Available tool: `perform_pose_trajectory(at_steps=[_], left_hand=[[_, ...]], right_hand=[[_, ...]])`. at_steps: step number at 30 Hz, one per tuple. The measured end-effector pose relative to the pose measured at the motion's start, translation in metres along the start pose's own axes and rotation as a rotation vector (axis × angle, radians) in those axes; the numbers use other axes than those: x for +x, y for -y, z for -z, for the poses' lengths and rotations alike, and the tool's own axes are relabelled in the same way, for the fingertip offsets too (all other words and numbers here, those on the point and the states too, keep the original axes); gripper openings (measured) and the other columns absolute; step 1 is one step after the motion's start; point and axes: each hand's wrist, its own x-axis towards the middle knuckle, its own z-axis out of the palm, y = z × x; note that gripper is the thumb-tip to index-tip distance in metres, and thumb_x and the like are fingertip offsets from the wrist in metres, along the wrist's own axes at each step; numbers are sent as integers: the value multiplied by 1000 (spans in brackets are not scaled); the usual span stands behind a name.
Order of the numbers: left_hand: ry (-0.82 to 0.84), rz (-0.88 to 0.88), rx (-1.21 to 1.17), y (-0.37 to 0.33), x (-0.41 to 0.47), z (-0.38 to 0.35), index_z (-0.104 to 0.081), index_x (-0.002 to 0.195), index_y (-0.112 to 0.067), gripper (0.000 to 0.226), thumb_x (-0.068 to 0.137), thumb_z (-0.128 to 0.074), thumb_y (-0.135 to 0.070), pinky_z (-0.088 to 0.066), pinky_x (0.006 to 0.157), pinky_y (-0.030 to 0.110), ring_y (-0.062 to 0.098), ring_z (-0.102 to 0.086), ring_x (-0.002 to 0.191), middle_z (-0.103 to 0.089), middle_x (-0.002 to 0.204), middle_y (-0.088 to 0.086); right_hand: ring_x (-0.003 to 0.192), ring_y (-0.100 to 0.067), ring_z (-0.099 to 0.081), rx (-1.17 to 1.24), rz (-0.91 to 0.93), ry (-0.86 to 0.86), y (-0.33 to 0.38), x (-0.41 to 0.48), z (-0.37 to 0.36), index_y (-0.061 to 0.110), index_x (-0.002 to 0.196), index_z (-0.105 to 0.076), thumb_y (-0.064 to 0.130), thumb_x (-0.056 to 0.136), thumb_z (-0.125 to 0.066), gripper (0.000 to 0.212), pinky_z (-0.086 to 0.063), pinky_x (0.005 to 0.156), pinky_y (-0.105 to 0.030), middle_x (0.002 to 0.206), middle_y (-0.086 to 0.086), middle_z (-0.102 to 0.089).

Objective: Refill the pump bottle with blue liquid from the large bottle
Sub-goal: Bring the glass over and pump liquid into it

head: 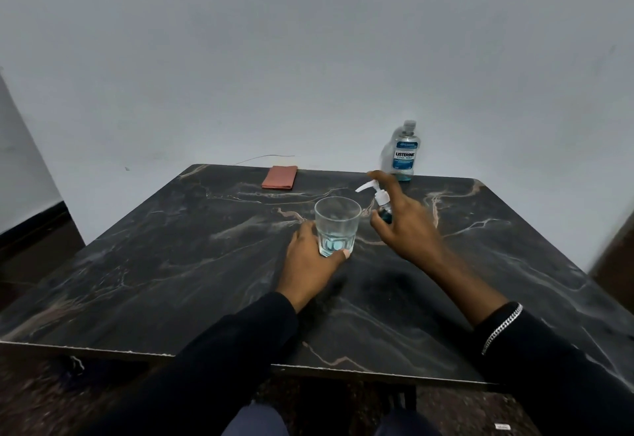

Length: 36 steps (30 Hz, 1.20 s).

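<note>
Toward the far edge of the dark marbled table (171, 264), left of centre, lay a flat reddish folded item (279, 177). At the middle of the frame the left hand (310, 260) gripped the base of a clear glass (338, 219) that stood on the table with a little pale blue liquid at its bottom. Just right of it the right hand (408, 226) clasped the small pump bottle (382, 204), forefinger raised over the white pump head, while the large bottle (404, 152) stood capped and upright farther back, at the table's far edge, above and well apart from the hands.
</note>
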Motion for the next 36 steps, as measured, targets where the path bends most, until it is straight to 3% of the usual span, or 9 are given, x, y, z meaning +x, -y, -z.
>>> perform_pose_trajectory(at_steps=[3, 8, 14, 22, 27, 30, 36], left_hand=[[69, -11, -23, -3, 12, 4, -45, 134, -24, 79, 72, -93, -38, -51, 95, 29, 16, -61, 119, -61, 133, -5], [143, -11, -84, 1, 27, 7, -45, 136, -29, 84, 69, -95, -37, -46, 82, 12, 10, -64, 115, -65, 127, -9], [133, -56, -81, 14, 34, 2, -50, 129, -30, 79, 66, -96, -42, -51, 83, 16, 2, -68, 104, -70, 117, -13], [131, -59, -92, 17, 34, 1, -51, 123, -35, 73, 65, -96, -40, -50, 73, 5, -7, -68, 94, -71, 111, -15], [125, -64, -103, 19, 35, 1, -51, 126, -33, 75, 67, -96, -36, -51, 75, 8, -2, -68, 101, -70, 114, -14], [123, -63, -100, 20, 36, 1, -51, 127, -33, 75, 67, -96, -35, -50, 74, 9, 1, -67, 102, -70, 114, -14], [118, -59, -96, 21, 37, 1, -52, 125, -33, 74, 67, -96, -33, -47, 71, 3, -3, -66, 96, -69, 110, -15]], right_hand=[[61, 1, -55, -29, 11, 5, 1, 7, -2, 46, 141, -27, 23, 86, -62, 69, -34, 51, -18, 72, 11, -56], [60, -3, -57, -36, 23, 15, -1, 8, -11, 43, 140, -29, 23, 87, -63, 67, -45, 58, -27, 75, 12, -56], [74, -23, -68, -79, 47, 21, -3, 4, -21, 39, 142, -29, 23, 90, -64, 65, -58, 67, -41, 106, 2, -66], [78, -24, -67, -77, 45, 42, -7, 3, -18, 39, 141, -31, 19, 88, -62, 65, -58, 73, -44, 113, 1, -66], [67, -13, -62, -42, 46, 31, -8, 1, -19, 45, 141, -30, 19, 87, -63, 69, -55, 68, -34, 92, 8, -64], [63, -7, -57, -31, 61, 38, -10, 1, -19, 43, 138, -31, 22, 87, -62, 63, -54, 67, -33, 93, 14, -59], [63, -4, -59, -19, 62, 64, -11, 0, -18, 44, 138, -30, 24, 88, -60, 61, -50, 63, -30, 84, 6, -63]])
